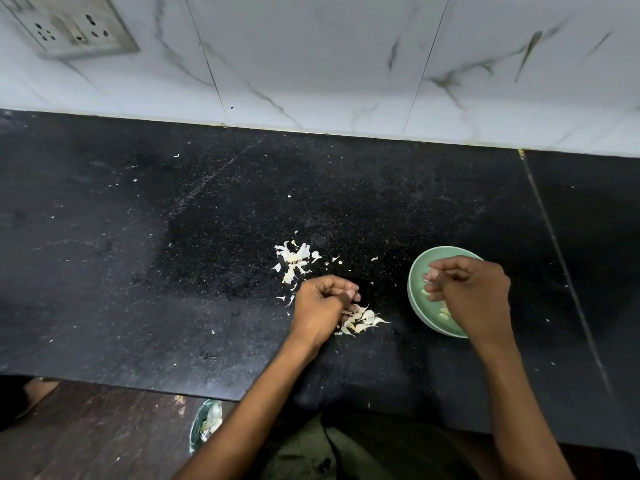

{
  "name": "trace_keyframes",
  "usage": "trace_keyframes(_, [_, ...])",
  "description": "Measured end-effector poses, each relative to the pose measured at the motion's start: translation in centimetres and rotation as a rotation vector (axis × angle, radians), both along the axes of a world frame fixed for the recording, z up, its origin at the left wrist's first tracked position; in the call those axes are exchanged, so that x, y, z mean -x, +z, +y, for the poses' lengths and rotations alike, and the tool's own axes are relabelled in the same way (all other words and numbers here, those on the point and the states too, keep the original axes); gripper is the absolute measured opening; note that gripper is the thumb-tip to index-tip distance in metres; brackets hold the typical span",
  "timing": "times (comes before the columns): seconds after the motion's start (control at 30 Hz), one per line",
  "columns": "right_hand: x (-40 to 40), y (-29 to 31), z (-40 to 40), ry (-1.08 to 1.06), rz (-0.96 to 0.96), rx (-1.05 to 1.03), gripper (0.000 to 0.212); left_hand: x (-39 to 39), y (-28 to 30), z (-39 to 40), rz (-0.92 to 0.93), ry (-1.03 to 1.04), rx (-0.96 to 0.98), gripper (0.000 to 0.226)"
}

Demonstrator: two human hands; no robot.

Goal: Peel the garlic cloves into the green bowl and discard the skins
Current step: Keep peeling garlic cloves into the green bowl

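Observation:
A green bowl (417,299) sits on the black counter at the right, with a few peeled garlic cloves (444,312) inside. My right hand (478,296) hovers over the bowl with its fingers curled and its tips close together; whether they hold a clove is unclear. My left hand (322,306) lies on the counter left of the bowl, its curled fingers closing on a piece from a small pile of garlic cloves and skins (365,320). A second scatter of loose skins (294,261) lies just beyond the left hand.
The black stone counter (173,254) ends at a marble-tiled wall (311,64) with a socket plate (72,26) at the top left. Below the counter's front edge, a round container (206,424) on the floor holds garlic skins. Small skin flecks dot the counter.

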State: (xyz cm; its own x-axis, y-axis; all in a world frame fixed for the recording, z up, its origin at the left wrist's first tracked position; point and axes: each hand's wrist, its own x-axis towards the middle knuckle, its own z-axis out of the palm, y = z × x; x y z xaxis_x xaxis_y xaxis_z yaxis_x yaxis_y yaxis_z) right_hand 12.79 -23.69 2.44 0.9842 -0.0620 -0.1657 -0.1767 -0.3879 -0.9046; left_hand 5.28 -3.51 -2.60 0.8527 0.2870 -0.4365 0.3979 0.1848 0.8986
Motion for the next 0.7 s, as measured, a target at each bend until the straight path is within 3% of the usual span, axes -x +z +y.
trace_keyframes(0.1, [0.7, 0.0, 3.0, 0.150, -0.031, -0.119, 0.029, 0.2, -0.2, 0.6, 0.003, 0.040, 0.002, 0.018])
trace_keyframes(0.2, [1.4, -0.6, 6.2, 0.374, -0.031, -0.100, 0.047, 0.4, -0.5, 1.4, 0.005, 0.077, -0.036, 0.022])
trace_keyframes(0.27, [1.6, -1.4, 7.9, 0.476, -0.024, -0.028, 0.053, 0.6, -0.8, 2.0, 0.011, 0.102, -0.094, 0.024])
trace_keyframes(0.7, [2.7, -5.3, 7.2, 0.694, -0.111, 0.727, 0.034, 2.4, -3.3, 3.4, -0.002, 0.106, -0.280, 0.025])
